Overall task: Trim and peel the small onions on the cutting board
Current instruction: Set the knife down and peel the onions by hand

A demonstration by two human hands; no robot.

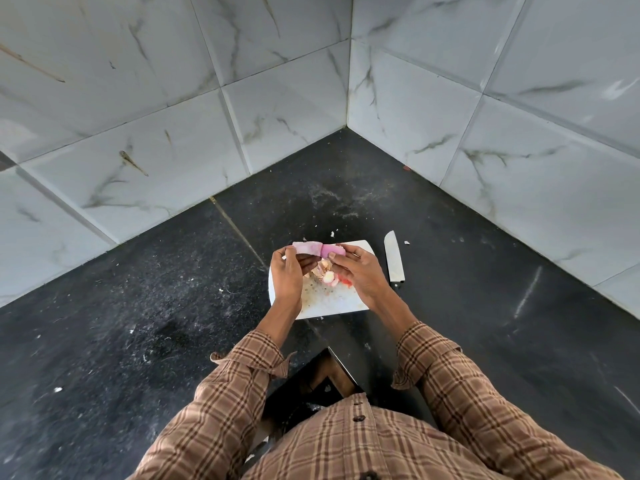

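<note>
The right hand (356,271) pinches one purple onion (331,251) while the left hand (287,275) grips a strip of its peel (306,247), above the white cutting board (332,303). Scraps (several, pale) (325,275) lie below. One knife (394,261) rests on the dark tabletop (138,306) beside the board.

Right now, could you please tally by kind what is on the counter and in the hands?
Cutting board: 1
Knife: 1
Onion, in the right hand: 1
Strip of peel, pulled by the left hand: 1
Total: 4
</note>
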